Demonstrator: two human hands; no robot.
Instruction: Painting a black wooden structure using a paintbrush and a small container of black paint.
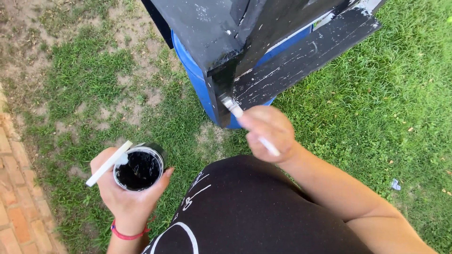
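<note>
The right hand was closed on a white-handled paintbrush, its bristles touching the black-painted board at twelve o'clock. At eight o'clock the left hand gripped a can of black paint and a white stick
</note>
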